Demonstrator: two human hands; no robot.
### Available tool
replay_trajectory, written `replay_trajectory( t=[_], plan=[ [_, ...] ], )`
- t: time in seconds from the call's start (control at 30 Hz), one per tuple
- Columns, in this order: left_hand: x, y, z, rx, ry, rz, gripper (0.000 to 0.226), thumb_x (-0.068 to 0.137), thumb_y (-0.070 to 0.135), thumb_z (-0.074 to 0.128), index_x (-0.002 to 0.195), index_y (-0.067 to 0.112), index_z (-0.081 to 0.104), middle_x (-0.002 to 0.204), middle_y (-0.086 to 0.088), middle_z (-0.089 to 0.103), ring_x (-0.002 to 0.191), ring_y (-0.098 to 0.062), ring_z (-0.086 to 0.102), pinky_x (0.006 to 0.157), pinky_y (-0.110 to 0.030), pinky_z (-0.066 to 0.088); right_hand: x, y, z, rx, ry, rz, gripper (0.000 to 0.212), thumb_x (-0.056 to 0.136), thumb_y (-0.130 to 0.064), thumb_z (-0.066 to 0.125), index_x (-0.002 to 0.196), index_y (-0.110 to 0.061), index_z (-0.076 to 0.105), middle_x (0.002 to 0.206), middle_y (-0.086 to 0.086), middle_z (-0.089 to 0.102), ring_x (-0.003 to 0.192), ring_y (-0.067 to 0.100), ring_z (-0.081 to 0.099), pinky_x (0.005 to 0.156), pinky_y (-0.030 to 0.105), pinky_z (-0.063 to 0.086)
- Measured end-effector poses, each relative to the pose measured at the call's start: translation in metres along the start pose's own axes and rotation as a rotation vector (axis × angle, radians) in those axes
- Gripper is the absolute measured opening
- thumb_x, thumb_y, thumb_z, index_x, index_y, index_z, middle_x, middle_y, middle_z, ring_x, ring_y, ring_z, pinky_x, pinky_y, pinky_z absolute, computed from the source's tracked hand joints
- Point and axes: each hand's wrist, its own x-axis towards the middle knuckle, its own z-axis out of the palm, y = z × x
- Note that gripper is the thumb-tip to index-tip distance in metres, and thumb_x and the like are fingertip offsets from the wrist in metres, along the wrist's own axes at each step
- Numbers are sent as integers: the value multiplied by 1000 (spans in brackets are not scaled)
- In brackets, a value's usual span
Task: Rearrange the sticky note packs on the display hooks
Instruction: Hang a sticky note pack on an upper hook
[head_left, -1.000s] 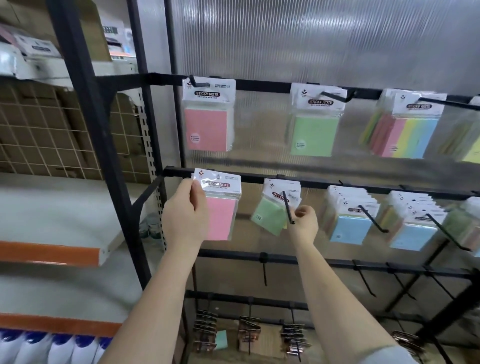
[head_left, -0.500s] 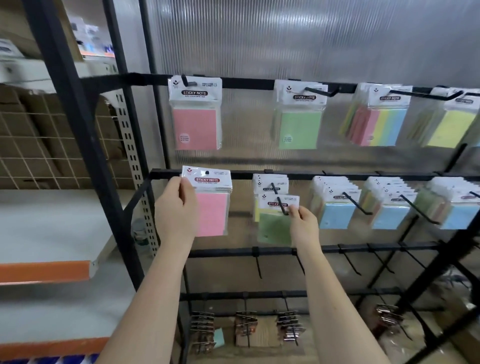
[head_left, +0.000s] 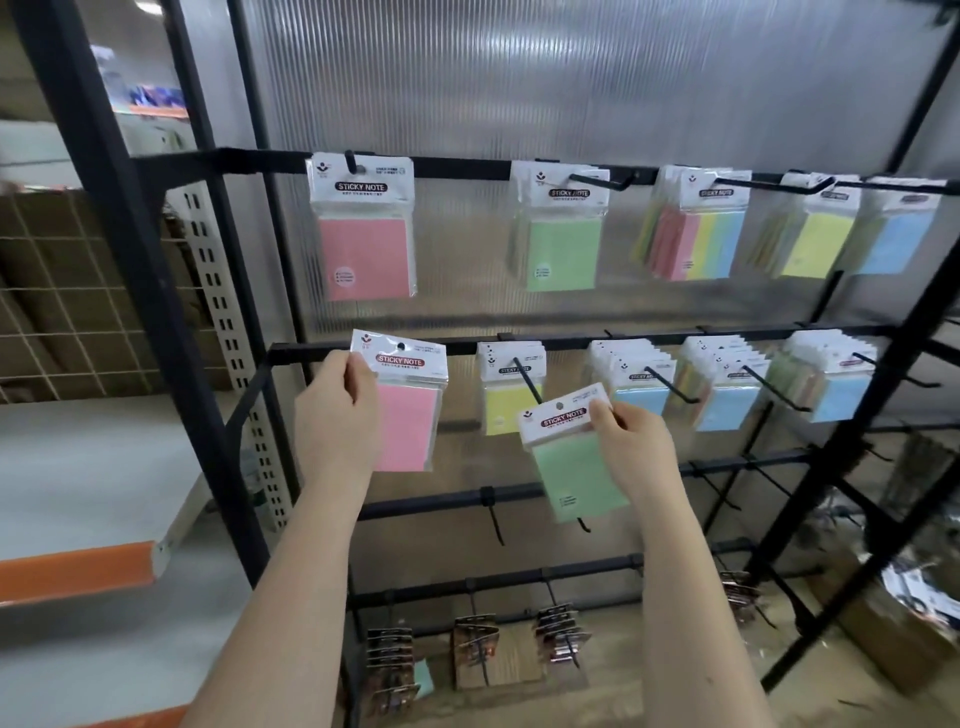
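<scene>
My left hand grips a pink sticky note pack by its left edge, held in front of the left end of the middle bar. My right hand holds a green sticky note pack by its header card, tilted, off and below the hook. On that hook a yellow pack still hangs. Along the top bar hang a pink pack, a green pack and striped, yellow and blue packs.
Blue packs fill the hooks to the right on the middle bar. Bare hooks jut from the lower bar. Binder clip cards hang at the bottom. A black frame post and an orange-edged shelf stand left.
My right hand has pulled the green pack off the hook's tip and down toward me, tilting it; a yellow pack now shows on the hook. The left hand keeps its hold on the pink pack.
</scene>
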Motion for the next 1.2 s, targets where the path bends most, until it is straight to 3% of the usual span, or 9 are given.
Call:
replay_trajectory(
  t=[0.2, 0.33, 0.47, 0.57, 0.7, 0.87, 0.93, 1.0, 1.2],
  plan=[
    [0, 3, 3, 36, -30, 8, 30, 99, 36, 33, 79, 17, 46, 71, 10, 52, 64, -7, 53, 47, -25, 39, 0, -19, -22, 101, 107, -116, 45, 94, -32, 51, 59, -16, 28, 53, -5, 24, 44, 6, 22, 40, 19, 18],
    [1, 7, 5, 129, -86, 33, 28, 99, 31, 35, 74, 20, 43, 67, 9, 50, 57, -9, 49, 45, -21, 27, 14, -40, -31, 270, 203, -182, 47, 95, -33, 53, 63, -2, 39, 57, 2, 30, 51, 9, 24, 49, 24, 18],
    [3, 13, 13, 164, -136, 7, 25, 98, 26, 37, 77, 17, 46, 67, 7, 52, 59, -17, 51, 45, -25, 31, 28, -64, -36, 431, 265, -252, 48, 93, -33, 57, 68, 6, 47, 58, 4, 30, 54, 11, 23, 50, 25, 18],
    [5, 20, 19, 157, -120, -18, 24, 97, 23, 38, 75, 15, 46, 62, -1, 52, 56, -23, 47, 46, -27, 27, 39, -84, -45, 525, 276, -283, 40, 90, -31, 64, 56, -8, 58, 49, -11, 31, 51, 6, 25, 48, 21, 21],
    [7, 27, 26, 128, -88, -35, 28, 97, 25, 38, 73, 13, 46, 59, -3, 50, 51, -20, 41, 46, -28, 28, 51, -108, -58, 649, 251, -317, 36, 85, -30, 70, 49, -30, 65, 56, -11, 53, 60, 9, 40, 60, 24, 34],
    [10, 29, 32, 118, -80, -33, 30, 98, 26, 38, 73, 12, 47, 61, -4, 53, 52, -21, 45, 47, -28, 30, 65, -118, -62, 727, 231, -283, 32, 84, -31, 71, 54, -27, 62, 49, -18, 57, 62, 8, 49, 69, 25, 43],
    [11, 29, 33, 112, -80, -38, 29, 98, 26, 38, 73, 13, 47, 61, -3, 53, 53, -21, 45, 47, -28, 31, 66, -119, -60, 727, 252, -258, 51, 85, -30, 70, 39, -27, 48, 39, -18, 43, 50, 3, 38, 56, 14, 36],
    [12, 29, 33, 107, -79, -32, 27, 97, 25, 38, 75, 13, 49, 61, -4, 53, 54, -23, 46, 48, -29, 32, 68, -118, -59, 729, 272, -237, 55, 84, -28, 70, 41, -24, 36, 37, -16, 31, 43, 4, 25, 44, 12, 26],
    [13, 30, 32, 93, -67, -12, 28, 98, 25, 38, 75, 13, 49, 59, -3, 51, 51, -19, 43, 47, -27, 28, 73, -116, -55, 745, 268, -212, 44, 84, -28, 70, 55, -15, 39, 40, -17, 38, 49, 7, 31, 48, 15, 29]
  ],
)
